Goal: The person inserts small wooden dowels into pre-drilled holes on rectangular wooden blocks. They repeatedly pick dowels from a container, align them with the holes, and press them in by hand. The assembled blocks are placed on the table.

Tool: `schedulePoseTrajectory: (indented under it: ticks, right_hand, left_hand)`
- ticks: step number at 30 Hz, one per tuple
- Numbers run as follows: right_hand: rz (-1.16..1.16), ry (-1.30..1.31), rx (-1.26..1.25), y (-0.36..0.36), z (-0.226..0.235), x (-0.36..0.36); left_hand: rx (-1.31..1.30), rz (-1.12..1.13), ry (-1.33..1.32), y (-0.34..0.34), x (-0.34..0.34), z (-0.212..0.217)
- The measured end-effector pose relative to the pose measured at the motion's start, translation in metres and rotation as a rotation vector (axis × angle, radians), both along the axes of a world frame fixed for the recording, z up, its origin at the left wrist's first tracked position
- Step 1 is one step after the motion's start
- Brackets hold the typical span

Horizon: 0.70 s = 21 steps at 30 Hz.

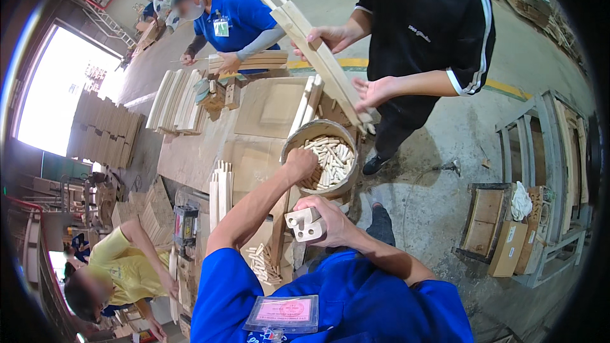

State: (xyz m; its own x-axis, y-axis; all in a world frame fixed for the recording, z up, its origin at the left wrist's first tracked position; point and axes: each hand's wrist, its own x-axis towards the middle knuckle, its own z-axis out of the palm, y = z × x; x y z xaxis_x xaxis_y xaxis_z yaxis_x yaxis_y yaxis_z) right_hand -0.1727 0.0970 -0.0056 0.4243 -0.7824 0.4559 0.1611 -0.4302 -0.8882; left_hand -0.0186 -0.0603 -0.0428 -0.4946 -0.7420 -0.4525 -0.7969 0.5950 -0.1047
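left hand (300, 164) fisted on dowels (330, 159) in round bucket (316, 129); right hand (330, 219) just below, gripping small drilled wood block (305, 225)

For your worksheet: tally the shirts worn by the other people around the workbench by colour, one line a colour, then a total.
Blue shirt: 1
Black shirt with white trim: 1
Yellow shirt: 1
Total: 3 shirts

The wearer's left hand reaches into the round bucket of wooden dowels; the right hand holds a pale wooden block.
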Motion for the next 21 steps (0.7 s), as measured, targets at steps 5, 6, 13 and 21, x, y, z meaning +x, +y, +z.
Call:
schedulePoseTrajectory:
  ticks: [5, 6, 13, 21]
  right_hand:
    - [-0.010, -0.031, 0.054, 0.000, -0.005, -0.013]
    - [-0.011, -0.039, 0.079, 0.000, -0.007, -0.014]
    - [-0.007, -0.016, 0.017, 0.000, 0.002, 0.000]
    - [-0.038, 0.042, 0.106, -0.001, -0.006, 0.002]
  left_hand:
    - [0.127, -0.048, 0.116, 0.005, 0.008, -0.017]
    - [0.174, -0.006, 0.085, 0.004, 0.003, -0.016]
    - [0.132, 0.175, 0.149, 0.011, -0.001, -0.029]
    - [-0.021, 0.464, 0.792, 0.032, 0.032, 0.072]
